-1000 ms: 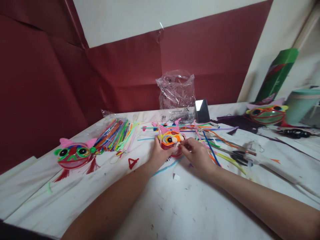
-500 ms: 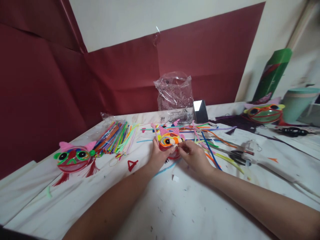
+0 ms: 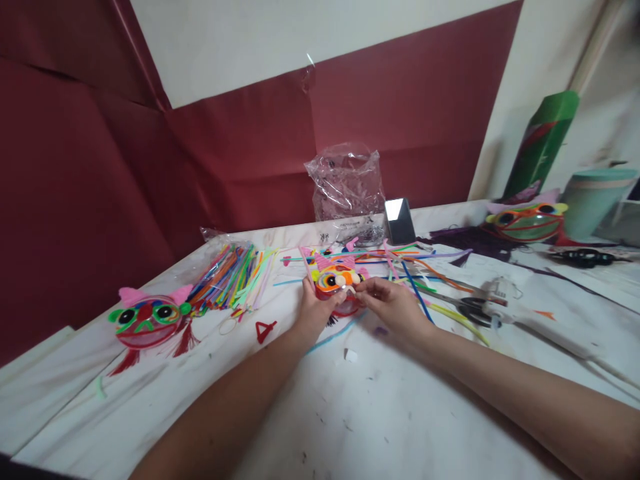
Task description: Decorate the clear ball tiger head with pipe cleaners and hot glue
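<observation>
A small animal-face craft (image 3: 331,281) with pink ears, an orange and yellow brow and round eyes is upright above the table. My left hand (image 3: 317,310) is closed round its left and lower side, with the thumb across the front. The thumb and forefinger of my right hand (image 3: 393,303) pinch a small whitish strip (image 3: 350,289) against the front of the face, below the eyes. The back of the craft and some of my fingertips are hidden.
A finished-looking face craft (image 3: 150,320) with red tassels lies left, beside bundled pipe cleaners (image 3: 233,273). Right are scissors (image 3: 475,310), a hot glue gun (image 3: 540,330), another face craft (image 3: 527,223) and a mint cup (image 3: 597,207). A phone (image 3: 400,223) leans behind.
My right hand's fingers have shifted slightly at the front of the face, and the whitish strip shows more. My left hand keeps its hold. The view has moved a little.
</observation>
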Demonstrator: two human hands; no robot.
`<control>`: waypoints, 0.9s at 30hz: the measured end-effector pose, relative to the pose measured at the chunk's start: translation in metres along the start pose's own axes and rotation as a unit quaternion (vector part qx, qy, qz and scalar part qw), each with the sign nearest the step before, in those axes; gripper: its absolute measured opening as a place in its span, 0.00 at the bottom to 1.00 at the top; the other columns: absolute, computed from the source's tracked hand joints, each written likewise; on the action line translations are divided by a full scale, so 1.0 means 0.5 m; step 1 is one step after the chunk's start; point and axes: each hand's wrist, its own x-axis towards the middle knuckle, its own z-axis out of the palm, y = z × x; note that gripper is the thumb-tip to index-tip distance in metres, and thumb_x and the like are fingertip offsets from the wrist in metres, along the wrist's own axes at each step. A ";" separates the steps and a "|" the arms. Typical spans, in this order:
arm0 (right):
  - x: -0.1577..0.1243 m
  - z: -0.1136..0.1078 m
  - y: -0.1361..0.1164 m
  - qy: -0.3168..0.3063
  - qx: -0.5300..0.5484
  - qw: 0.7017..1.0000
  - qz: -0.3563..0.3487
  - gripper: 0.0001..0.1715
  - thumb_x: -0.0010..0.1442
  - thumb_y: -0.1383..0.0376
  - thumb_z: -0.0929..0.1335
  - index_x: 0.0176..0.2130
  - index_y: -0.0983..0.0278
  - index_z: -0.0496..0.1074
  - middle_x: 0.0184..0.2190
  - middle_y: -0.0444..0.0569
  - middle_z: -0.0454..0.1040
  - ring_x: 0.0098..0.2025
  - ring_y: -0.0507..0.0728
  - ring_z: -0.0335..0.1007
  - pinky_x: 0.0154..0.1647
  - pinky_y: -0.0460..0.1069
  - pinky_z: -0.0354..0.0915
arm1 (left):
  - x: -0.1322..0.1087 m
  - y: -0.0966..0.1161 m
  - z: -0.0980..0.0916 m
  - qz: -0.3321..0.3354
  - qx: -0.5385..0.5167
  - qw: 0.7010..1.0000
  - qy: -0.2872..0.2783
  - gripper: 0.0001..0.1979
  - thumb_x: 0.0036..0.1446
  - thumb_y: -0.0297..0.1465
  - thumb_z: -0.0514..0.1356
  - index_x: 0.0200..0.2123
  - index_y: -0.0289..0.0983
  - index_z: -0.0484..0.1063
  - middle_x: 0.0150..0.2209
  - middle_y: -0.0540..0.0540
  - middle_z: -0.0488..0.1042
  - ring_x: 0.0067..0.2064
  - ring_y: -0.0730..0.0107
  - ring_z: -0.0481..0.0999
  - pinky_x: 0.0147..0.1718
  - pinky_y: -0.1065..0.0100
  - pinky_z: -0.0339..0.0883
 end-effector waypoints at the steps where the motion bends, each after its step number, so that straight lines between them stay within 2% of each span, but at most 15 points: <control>1: 0.000 0.000 0.000 0.002 -0.007 1.000 -0.004 0.15 0.47 0.55 0.71 0.31 0.63 0.72 0.25 0.47 0.76 0.27 0.55 0.72 0.30 0.50 0.67 | 0.001 -0.002 -0.001 0.001 -0.001 1.000 -0.002 0.28 0.41 0.29 0.70 0.43 0.40 0.59 0.47 0.44 0.70 0.48 0.64 0.73 0.47 0.63 0.68; 7: 0.001 -0.001 0.005 0.010 -0.038 0.999 -0.004 0.13 0.48 0.55 0.69 0.30 0.62 0.72 0.25 0.46 0.75 0.27 0.55 0.71 0.29 0.50 0.65 | 0.007 -0.012 -0.007 0.010 -0.018 1.000 -0.024 0.27 0.41 0.31 0.70 0.43 0.40 0.60 0.48 0.45 0.70 0.48 0.64 0.73 0.48 0.63 0.67; 12: 0.003 -0.003 0.006 0.007 -0.043 0.999 -0.019 0.12 0.48 0.56 0.69 0.29 0.62 0.72 0.25 0.46 0.75 0.27 0.55 0.70 0.28 0.50 0.65 | 0.006 -0.011 -0.005 0.008 -0.012 1.000 -0.020 0.27 0.41 0.31 0.70 0.43 0.40 0.60 0.47 0.44 0.70 0.48 0.63 0.73 0.48 0.61 0.67; 18: 0.004 -0.003 0.011 -0.015 -0.054 0.998 -0.031 0.10 0.51 0.58 0.68 0.31 0.63 0.70 0.25 0.46 0.74 0.27 0.54 0.69 0.28 0.49 0.65 | 0.007 -0.011 -0.008 0.007 -0.011 0.999 -0.032 0.28 0.42 0.30 0.70 0.44 0.40 0.59 0.48 0.44 0.70 0.50 0.62 0.72 0.49 0.61 0.67; 20: 0.000 -0.003 0.007 -0.015 -0.072 0.995 -0.062 0.08 0.53 0.60 0.67 0.33 0.62 0.70 0.26 0.46 0.74 0.28 0.54 0.70 0.30 0.50 0.66 | 0.006 -0.010 -0.009 0.005 -0.008 0.999 -0.035 0.28 0.42 0.29 0.69 0.45 0.40 0.60 0.48 0.44 0.70 0.51 0.62 0.71 0.50 0.61 0.67; 23: -0.009 -0.003 -0.004 -0.006 -0.139 0.978 -0.153 0.05 0.58 0.65 0.65 0.34 0.61 0.71 0.30 0.47 0.73 0.33 0.55 0.70 0.35 0.51 0.67 | 0.004 -0.009 -0.010 0.005 -0.001 0.999 -0.033 0.27 0.42 0.29 0.69 0.45 0.40 0.60 0.49 0.44 0.70 0.51 0.62 0.71 0.51 0.61 0.65; 27: -0.019 -0.005 -0.014 -0.004 -0.201 0.950 -0.238 0.11 0.61 0.70 0.62 0.36 0.60 0.72 0.32 0.49 0.72 0.35 0.55 0.69 0.36 0.50 0.67 | 0.003 -0.006 -0.008 0.009 -0.010 0.999 -0.034 0.26 0.43 0.28 0.68 0.45 0.41 0.60 0.50 0.44 0.69 0.52 0.62 0.70 0.52 0.60 0.65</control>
